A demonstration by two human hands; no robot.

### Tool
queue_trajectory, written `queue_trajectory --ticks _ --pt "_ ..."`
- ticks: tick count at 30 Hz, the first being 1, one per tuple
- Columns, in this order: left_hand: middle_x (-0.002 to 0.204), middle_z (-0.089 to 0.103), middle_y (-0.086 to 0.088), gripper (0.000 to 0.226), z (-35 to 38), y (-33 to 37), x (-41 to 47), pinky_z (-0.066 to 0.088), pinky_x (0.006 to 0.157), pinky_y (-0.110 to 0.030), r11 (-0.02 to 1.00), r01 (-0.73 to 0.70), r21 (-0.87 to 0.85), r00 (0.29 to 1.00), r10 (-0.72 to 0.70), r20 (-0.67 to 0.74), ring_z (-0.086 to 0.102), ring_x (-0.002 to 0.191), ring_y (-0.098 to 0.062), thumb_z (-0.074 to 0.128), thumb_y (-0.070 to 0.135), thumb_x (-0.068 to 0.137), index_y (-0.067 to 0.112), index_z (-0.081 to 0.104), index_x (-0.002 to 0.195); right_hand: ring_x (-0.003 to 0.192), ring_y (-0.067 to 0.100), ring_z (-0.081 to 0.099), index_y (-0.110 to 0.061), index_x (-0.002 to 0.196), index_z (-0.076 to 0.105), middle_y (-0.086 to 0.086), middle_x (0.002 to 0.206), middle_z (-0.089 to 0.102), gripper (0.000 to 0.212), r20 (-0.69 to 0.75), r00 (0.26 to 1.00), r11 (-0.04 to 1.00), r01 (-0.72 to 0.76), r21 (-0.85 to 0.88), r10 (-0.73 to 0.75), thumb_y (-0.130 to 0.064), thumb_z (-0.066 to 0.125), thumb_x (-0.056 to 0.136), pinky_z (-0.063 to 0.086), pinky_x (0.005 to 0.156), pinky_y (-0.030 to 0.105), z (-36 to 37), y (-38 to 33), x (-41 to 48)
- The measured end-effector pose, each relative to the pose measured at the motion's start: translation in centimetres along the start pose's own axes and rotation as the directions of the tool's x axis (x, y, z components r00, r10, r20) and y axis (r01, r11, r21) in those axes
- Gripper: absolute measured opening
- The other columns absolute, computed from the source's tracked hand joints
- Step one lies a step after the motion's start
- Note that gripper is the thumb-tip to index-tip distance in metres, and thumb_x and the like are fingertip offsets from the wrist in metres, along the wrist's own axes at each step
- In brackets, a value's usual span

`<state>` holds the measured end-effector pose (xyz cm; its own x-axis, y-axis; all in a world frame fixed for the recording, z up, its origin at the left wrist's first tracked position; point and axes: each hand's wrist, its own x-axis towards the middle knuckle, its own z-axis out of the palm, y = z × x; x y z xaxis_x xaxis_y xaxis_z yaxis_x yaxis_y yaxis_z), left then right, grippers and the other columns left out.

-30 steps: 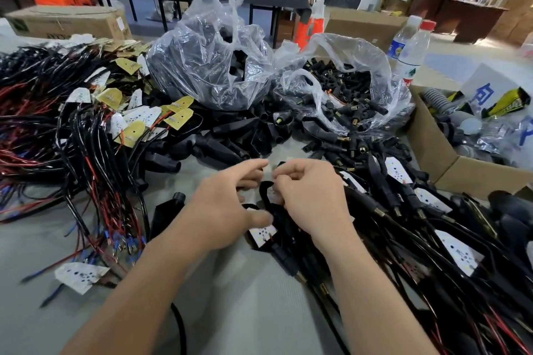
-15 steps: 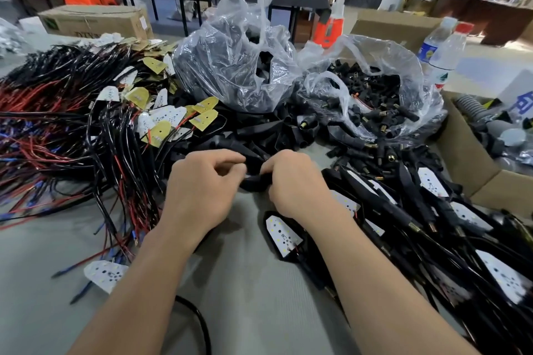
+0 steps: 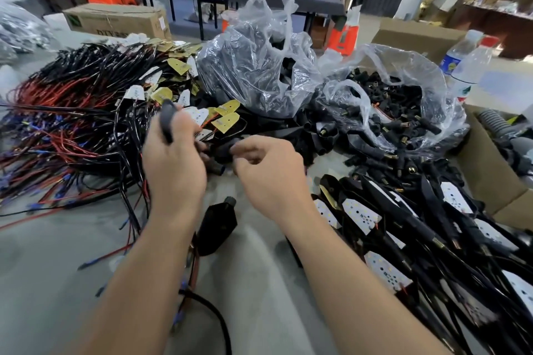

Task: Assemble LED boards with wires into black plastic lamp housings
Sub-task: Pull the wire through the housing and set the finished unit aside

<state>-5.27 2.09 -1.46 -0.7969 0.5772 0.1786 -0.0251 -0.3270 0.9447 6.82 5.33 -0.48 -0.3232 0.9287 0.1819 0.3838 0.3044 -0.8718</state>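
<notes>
A single black lamp housing (image 3: 217, 228) lies flat on the grey counter (image 3: 259, 311) between the two forearms. It is glossy and wedge-shaped, with a short round neck at its far end, and no board shows on it. Just right of it, finished housings (image 3: 403, 210) are heaped together, their white LED boards (image 3: 362, 217) dotted with small chips and trailing black leads. Beyond it and to the left spreads a tangle of red and black wires (image 3: 72, 124), some ending in yellow-backed boards (image 3: 225, 121).

The left hand (image 3: 173, 161), raised beyond the housing, is closed round a dark curved piece (image 3: 166, 121), which is smeared by motion. The right hand (image 3: 265, 173) hovers beyond the housing with fingers curled inward, thumb and forefinger at the end of a black tubular part (image 3: 226, 149). Whether they actually pinch it cannot be told through the blur.

Half a second ago both hands were pressed knuckle to knuckle round one black piece. Now they have parted, the left swung toward the wires.
</notes>
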Motion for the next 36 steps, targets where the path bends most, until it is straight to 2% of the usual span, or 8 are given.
queue_trajectory --ticks 5,9,15,19,26,30,32,36 --pt "0.076 0.069 -0.002 0.015 -1.7 0.0 2.2 0.045 0.049 -0.026 0.974 0.162 -0.156 0.976 -0.182 -0.121 0.058 0.054 -0.015 0.056 0.030 0.093 0.023 0.066 0.084 0.085 0.034 0.073 -0.008 0.083 0.077 0.012 0.085 0.077 0.034 0.197 0.950 0.966 -0.219 -0.140 0.244 -0.040 0.066 0.090 0.061 0.083 0.043 5.1 -1.0 3.2" --pt "0.076 0.070 -0.002 0.021 -1.5 -0.6 2.7 0.048 0.060 -0.032 0.953 0.218 -0.211 0.959 -0.250 -0.138 0.060 0.064 -0.017 0.059 0.031 0.092 0.024 0.067 0.074 0.097 0.038 0.072 -0.003 0.100 0.075 0.016 0.102 0.076 0.053 0.166 0.910 0.920 -0.356 -0.162 0.381 -0.054 0.066 0.090 0.060 0.089 0.047 8.4 -0.6 5.1" --pt "0.076 0.075 0.002 0.028 -1.9 -1.1 3.2 0.055 0.072 -0.032 0.953 0.237 -0.189 0.952 -0.267 -0.148 0.068 0.072 -0.015 0.063 0.030 0.092 0.024 0.075 0.068 0.104 0.030 0.071 -0.007 0.109 0.071 0.013 0.108 0.075 0.053 0.015 0.883 0.881 -0.465 -0.085 0.468 -0.049 0.082 0.079 0.054 0.078 0.029 9.9 -0.2 6.4" --pt "0.073 0.074 0.001 0.033 -2.1 -0.8 3.2 0.055 0.077 -0.038 0.956 0.246 -0.161 0.957 -0.266 -0.119 0.067 0.073 -0.018 0.062 0.033 0.089 0.031 0.076 0.059 0.112 0.031 0.068 -0.009 0.117 0.070 0.012 0.118 0.072 0.051 0.012 0.858 0.858 -0.514 0.002 0.514 -0.041 0.084 0.080 0.054 0.086 0.032 10.7 -1.0 6.9" --pt "0.072 0.067 0.010 0.031 -2.0 -2.1 3.0 0.048 0.073 -0.036 0.967 0.140 0.213 0.989 -0.149 0.026 0.060 0.071 -0.011 0.057 0.044 0.085 0.016 0.067 0.079 0.064 0.024 0.062 -0.007 0.072 0.070 -0.002 0.059 0.066 0.024 -0.300 0.939 0.984 -0.143 0.104 0.168 -0.026 0.065 0.085 0.046 0.062 0.032 4.8 -2.7 6.9" --pt "0.076 0.065 0.012 0.033 -2.2 -2.9 2.4 0.048 0.070 -0.035 0.915 0.026 0.403 0.995 -0.061 0.073 0.058 0.071 -0.009 0.047 0.055 0.086 0.026 0.063 0.088 0.069 0.032 0.070 -0.011 0.070 0.061 0.005 0.066 0.067 0.029 -0.436 0.896 0.987 -0.017 0.160 0.086 -0.026 0.055 0.094 0.052 0.064 0.042 -2.1 -4.8 9.4" --pt "0.071 0.063 0.015 0.029 -2.1 -2.5 2.2 0.046 0.069 -0.034 0.931 0.001 0.364 0.998 -0.022 0.053 0.057 0.069 -0.008 0.051 0.051 0.085 0.027 0.065 0.087 0.061 0.034 0.070 -0.016 0.068 0.057 0.005 0.063 0.067 0.029 -0.446 0.891 0.975 0.021 0.221 0.082 -0.020 0.051 0.096 0.045 0.052 0.038 -5.8 -5.7 10.1" --pt "0.071 0.061 -0.003 0.020 -2.0 -0.5 1.7 0.041 0.050 -0.028 0.998 0.033 -0.060 0.999 -0.032 0.010 0.049 0.058 -0.017 0.055 0.029 0.089 0.019 0.072 0.087 0.033 0.018 0.048 -0.009 0.077 0.057 0.008 0.055 0.067 0.022 -0.250 0.962 0.906 0.010 0.423 0.106 -0.004 0.048 0.097 0.025 0.037 0.020 -10.7 -6.3 9.1"
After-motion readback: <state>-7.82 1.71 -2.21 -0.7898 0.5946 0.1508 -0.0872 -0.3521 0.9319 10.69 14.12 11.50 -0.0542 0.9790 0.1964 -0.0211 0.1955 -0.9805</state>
